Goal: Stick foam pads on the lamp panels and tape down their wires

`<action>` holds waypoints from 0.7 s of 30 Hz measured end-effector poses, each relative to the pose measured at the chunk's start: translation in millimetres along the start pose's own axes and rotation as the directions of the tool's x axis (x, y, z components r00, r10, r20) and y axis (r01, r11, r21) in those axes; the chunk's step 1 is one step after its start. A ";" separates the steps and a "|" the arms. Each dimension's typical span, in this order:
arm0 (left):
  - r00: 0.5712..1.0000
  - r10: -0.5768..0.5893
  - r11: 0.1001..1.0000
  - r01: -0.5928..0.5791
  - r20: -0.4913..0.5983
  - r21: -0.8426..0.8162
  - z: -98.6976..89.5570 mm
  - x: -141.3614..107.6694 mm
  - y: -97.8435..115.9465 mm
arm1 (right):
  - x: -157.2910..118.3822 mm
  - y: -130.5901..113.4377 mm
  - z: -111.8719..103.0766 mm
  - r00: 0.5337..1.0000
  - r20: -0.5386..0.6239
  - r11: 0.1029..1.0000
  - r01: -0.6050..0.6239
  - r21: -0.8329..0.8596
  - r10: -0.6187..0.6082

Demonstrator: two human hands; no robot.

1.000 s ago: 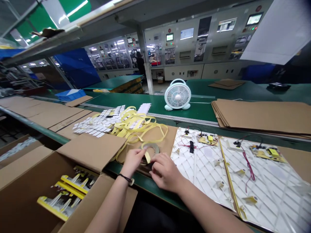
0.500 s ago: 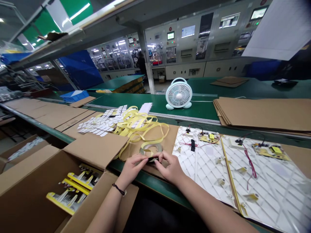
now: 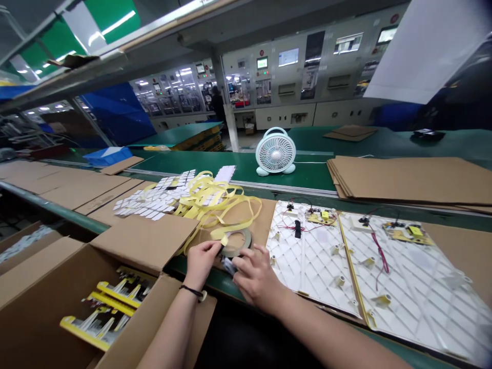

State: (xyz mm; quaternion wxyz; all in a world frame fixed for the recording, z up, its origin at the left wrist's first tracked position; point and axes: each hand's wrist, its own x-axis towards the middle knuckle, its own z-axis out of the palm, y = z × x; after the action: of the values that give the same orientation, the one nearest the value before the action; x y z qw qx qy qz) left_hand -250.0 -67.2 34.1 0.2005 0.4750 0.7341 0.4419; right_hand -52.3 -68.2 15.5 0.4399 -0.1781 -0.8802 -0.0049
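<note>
My left hand (image 3: pixel 202 262) is closed in a pinch at the near edge of the tape roll. Its fingertips touch the loose yellow end of a tape strip (image 3: pixel 220 234); whatever they grip is mostly hidden. My right hand (image 3: pixel 255 277) has curled fingers around a small grey, shiny object (image 3: pixel 229 265), too blurred to name. Between and just beyond both hands lies the grey tape roll (image 3: pixel 246 240), flat on cardboard. Loops of yellow tape (image 3: pixel 246 223) tangle behind it, against a pile of white rectangular pieces (image 3: pixel 148 202).
Two white ribbed panels (image 3: pixel 319 261) with circuit boards and wires lie to the right. An open carton (image 3: pixel 149 312) with yellow-edged parts stands at left. Beyond are a light-blue fan (image 3: pixel 275 154), stacked cardboard sheets (image 3: pixel 407 177) and a blue tray (image 3: pixel 107 156).
My hands have moved apart; earlier both pinched a small black piece over the roll. My right hand has come nearer and now holds the grey object. The view has shifted slightly.
</note>
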 end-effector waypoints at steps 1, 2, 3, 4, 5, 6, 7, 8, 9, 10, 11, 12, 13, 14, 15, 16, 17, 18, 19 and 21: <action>1.000 -0.006 1.000 0.006 -0.003 0.009 -1.5 2.9 1.0 | -1.8 -1.7 -5.3 1.000 0.020 1.000 -0.009 0.009 0.009; 0.999 0.001 1.000 -0.002 0.032 0.023 -3.0 5.5 3.0 | -3.8 -1.8 -13.0 0.999 0.038 0.999 -0.033 0.019 0.033; 0.995 0.023 0.999 -0.028 0.094 0.046 -4.1 7.7 6.4 | -6.1 0.1 -23.0 0.996 0.051 0.997 -0.069 0.029 0.067; 0.984 0.060 0.994 -0.074 0.167 0.081 -4.4 9.5 11.3 | -8.9 4.1 -35.4 0.992 0.058 0.993 -0.114 0.038 0.111; 0.967 0.113 0.983 -0.143 0.230 0.119 -3.5 10.8 17.7 | -12.1 10.1 -49.8 0.985 0.061 0.986 -0.164 0.041 0.162; 0.946 0.184 0.960 -0.232 0.267 0.159 -1.1 11.7 25.5 | -15.9 17.9 -66.1 0.974 0.061 0.975 -0.220 0.039 0.218; 0.922 0.271 0.923 -0.331 0.277 0.197 3.1 12.5 34.7 | -20.4 27.4 -84.0 0.960 0.060 0.960 -0.277 0.031 0.275; 0.890 0.365 0.873 -0.429 0.273 0.230 9.4 13.3 44.9 | -25.5 38.2 -103.1 0.941 0.060 0.942 -0.334 0.015 0.333; 0.845 0.459 0.816 -0.523 0.273 0.247 17.9 13.9 56.2 | -31.4 50.0 -123.0 0.921 0.054 0.922 -0.386 -0.004 0.386; 0.790 0.541 0.756 -0.607 0.287 0.244 28.6 14.3 68.4 | -38.2 62.5 -143.3 0.899 0.044 0.900 -0.434 -0.026 0.435; 0.730 0.606 0.700 -0.679 0.316 0.223 41.4 14.1 81.3 | -45.9 75.4 -163.7 0.876 0.027 0.876 -0.480 -0.048 0.481; 0.666 0.656 0.649 -0.738 0.356 0.185 56.1 13.1 94.7 | -54.7 88.4 -183.7 0.853 0.008 0.851 -0.520 -0.068 0.522; 0.598 0.696 0.601 -0.788 0.398 0.131 72.3 11.0 108.5 | -64.6 101.4 -203.0 0.827 -0.010 0.824 -0.560 -0.089 0.561; 0.524 0.730 0.554 -0.830 0.439 0.068 89.8 7.8 122.4 | -75.6 114.0 -221.3 0.799 -0.022 0.793 -0.599 -0.111 0.601; 0.442 0.761 0.503 -0.864 0.475 -0.001 108.1 3.5 136.0 | -87.6 126.2 -238.4 0.770 -0.035 0.760 -0.636 -0.136 0.637; 0.353 0.787 0.447 -0.892 0.506 -0.072 127.1 -1.6 148.9 | -100.7 137.8 -253.8 0.740 -0.050 0.725 -0.669 -0.163 0.671; 0.259 0.806 0.386 -0.912 0.533 -0.139 146.5 -7.0 161.0 | -114.3 148.8 -267.5 0.710 -0.068 0.690 -0.698 -0.192 0.700; 0.168 0.816 0.323 -0.926 0.553 -0.195 166.1 -12.3 171.9 | -128.3 159.1 -279.2 0.684 -0.096 0.655 -0.724 -0.216 0.724; 0.081 0.816 0.258 -0.937 0.572 -0.236 185.7 -17.1 181.5 | -142.2 168.7 -289.0 0.658 -0.126 0.623 -0.747 -0.233 0.742; -0.068 0.800 0.124 -0.953 0.596 -0.276 224.2 -24.0 196.6 | -168.2 185.8 -302.5 0.605 -0.190 0.562 -0.792 -0.239 0.773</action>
State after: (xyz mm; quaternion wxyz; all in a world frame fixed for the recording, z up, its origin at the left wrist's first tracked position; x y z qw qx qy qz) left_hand 23.6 45.7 77.4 0.0348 0.9673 0.1690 0.1857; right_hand 332.9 3.8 42.7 0.3918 -0.6137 -0.6835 0.0520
